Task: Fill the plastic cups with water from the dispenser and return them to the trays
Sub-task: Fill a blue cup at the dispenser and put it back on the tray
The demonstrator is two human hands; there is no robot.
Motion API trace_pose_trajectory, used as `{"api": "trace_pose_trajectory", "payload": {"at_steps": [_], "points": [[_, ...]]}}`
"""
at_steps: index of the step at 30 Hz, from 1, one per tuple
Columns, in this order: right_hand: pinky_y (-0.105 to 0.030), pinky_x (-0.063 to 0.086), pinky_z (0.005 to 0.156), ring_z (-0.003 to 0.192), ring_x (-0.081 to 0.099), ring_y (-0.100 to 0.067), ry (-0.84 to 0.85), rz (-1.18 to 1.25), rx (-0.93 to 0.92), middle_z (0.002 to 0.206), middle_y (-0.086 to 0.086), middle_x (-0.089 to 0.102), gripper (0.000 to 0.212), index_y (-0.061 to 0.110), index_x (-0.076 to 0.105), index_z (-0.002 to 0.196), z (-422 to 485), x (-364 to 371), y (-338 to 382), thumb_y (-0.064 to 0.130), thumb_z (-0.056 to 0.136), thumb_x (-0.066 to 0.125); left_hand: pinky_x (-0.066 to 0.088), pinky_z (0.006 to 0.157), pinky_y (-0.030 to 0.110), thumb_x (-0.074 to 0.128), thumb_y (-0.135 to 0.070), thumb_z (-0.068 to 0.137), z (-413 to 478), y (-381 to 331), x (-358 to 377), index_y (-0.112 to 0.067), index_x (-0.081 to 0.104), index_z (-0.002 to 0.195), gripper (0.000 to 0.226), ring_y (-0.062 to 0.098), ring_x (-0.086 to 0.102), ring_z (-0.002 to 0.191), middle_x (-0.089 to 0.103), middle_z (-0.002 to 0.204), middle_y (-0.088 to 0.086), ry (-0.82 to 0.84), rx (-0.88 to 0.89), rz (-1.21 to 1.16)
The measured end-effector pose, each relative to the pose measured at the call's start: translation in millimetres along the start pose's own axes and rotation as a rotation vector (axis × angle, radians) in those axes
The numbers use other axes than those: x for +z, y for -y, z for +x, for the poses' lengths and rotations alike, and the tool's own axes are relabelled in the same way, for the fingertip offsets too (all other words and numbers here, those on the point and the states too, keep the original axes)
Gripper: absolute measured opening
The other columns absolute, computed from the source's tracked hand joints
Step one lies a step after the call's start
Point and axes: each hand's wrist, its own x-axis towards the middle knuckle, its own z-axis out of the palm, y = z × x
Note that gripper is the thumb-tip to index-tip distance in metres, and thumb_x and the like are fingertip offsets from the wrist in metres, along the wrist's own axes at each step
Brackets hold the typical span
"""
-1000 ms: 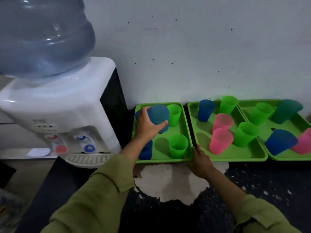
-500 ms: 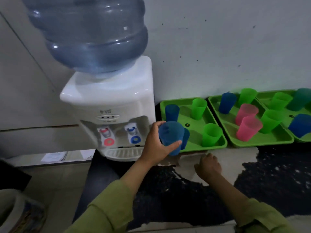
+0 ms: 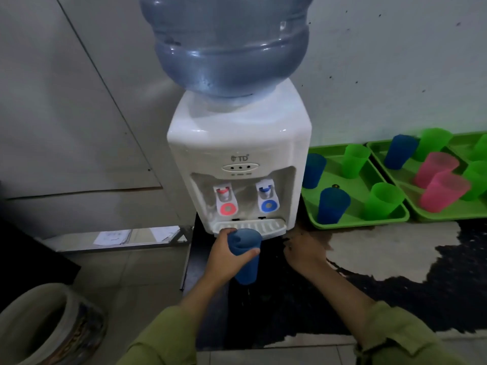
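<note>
dark worn counter (image 3: 395, 246), dispenser (image 3: 237, 143) at its left end. blue cup (image 3: 246, 256) upright just before the drip tray (image 3: 271, 226), left hand (image 3: 224, 256) wrapped round its upper wall. right hand (image 3: 305, 251) loosely curled on the counter, empty. probably light, thin, squeezable: gentle hold mid-wall once full.

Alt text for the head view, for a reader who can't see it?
A person's left hand grips a blue cup in front of the drip tray of a white water dispenser, below its taps. The right hand rests on the worn counter; green trays to the right hold more cups.
</note>
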Motion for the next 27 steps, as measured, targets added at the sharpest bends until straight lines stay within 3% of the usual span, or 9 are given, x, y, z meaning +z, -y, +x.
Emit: {"api": "trace_pose_trajectory", "payload": {"at_steps": [5, 8, 10, 13, 19, 23, 27], "points": [[-0.030, 0.044, 0.076, 0.104, 0.058, -0.027, -0.014, 0.008, -0.025, 0.112, -0.011, 0.059, 0.028, 0.012, 0.053, 0.109, 5, 5, 23, 0.030, 0.089, 0.045, 0.037, 0.064, 0.004, 0.083, -0.040, 0.061, 20, 1, -21, -0.031, 0.046, 0.113, 0.065, 0.005, 0.050, 0.100, 0.052, 0.109, -0.013, -0.086, -0.052, -0.073], [-0.030, 0.045, 0.077, 0.104, 0.058, -0.028, -0.014, 0.042, -0.063, 0.111, -0.010, 0.061, 0.027, 0.012, 0.053, 0.108, 8, 9, 31, 0.029, 0.088, 0.046, 0.040, 0.057, 0.003, 0.084, -0.033, 0.062, 30, -7, -28, -0.033, 0.045, 0.106, 0.058, -0.005, 0.052, 0.088, 0.052, 0.099, -0.024, -0.117, -0.037, -0.110], [-0.033, 0.046, 0.084, 0.107, 0.057, -0.028, 0.016, 0.098, -0.109, 0.116, -0.011, 0.060, 0.033, 0.013, 0.052, 0.116, 11, 12, 35, 0.028, 0.087, 0.048, 0.040, 0.058, -0.001, 0.084, -0.029, 0.064, 36, -12, -32, -0.031, 0.046, 0.107, 0.057, -0.014, 0.048, 0.085, 0.049, 0.097, -0.030, -0.108, -0.012, -0.128], [-0.033, 0.044, 0.094, 0.116, 0.053, -0.026, 0.071, 0.215, -0.174, 0.129, -0.010, 0.055, 0.049, 0.013, 0.043, 0.131, 13, 19, 43, 0.030, 0.086, 0.055, 0.040, 0.061, -0.002, 0.084, -0.025, 0.064, 44, -18, -35, -0.028, 0.048, 0.106, 0.056, -0.013, 0.049, 0.083, 0.051, 0.096, -0.026, -0.086, 0.027, -0.116], [-0.023, 0.036, 0.095, 0.125, 0.046, -0.020, 0.106, 0.480, -0.283, 0.138, -0.004, 0.047, 0.085, 0.019, 0.025, 0.143, 17, 30, 66, 0.032, 0.075, 0.073, 0.039, 0.063, -0.003, 0.087, -0.019, 0.061, 51, -24, -39, -0.029, 0.047, 0.106, 0.061, -0.019, 0.051, 0.080, 0.051, 0.095, -0.029, -0.072, 0.110, -0.105], [-0.022, 0.040, 0.092, 0.120, 0.050, -0.017, 0.083, 0.639, -0.276, 0.134, -0.001, 0.051, 0.085, 0.022, 0.029, 0.137, 27, 34, 84, 0.027, 0.068, 0.078, 0.041, 0.066, -0.002, 0.087, -0.020, 0.060, 54, -21, -46, -0.027, 0.046, 0.110, 0.065, -0.013, 0.053, 0.088, 0.053, 0.100, -0.025, -0.027, 0.130, -0.095], [-0.029, 0.046, 0.094, 0.117, 0.053, -0.021, 0.072, 0.753, -0.138, 0.130, -0.002, 0.054, 0.082, 0.021, 0.035, 0.133, 37, 38, 100, 0.026, 0.065, 0.080, 0.047, 0.073, 0.007, 0.087, -0.017, 0.060, 58, -16, -52, -0.028, 0.047, 0.111, 0.066, 0.000, 0.057, 0.097, 0.058, 0.107, -0.014, 0.028, 0.134, -0.089]]}}
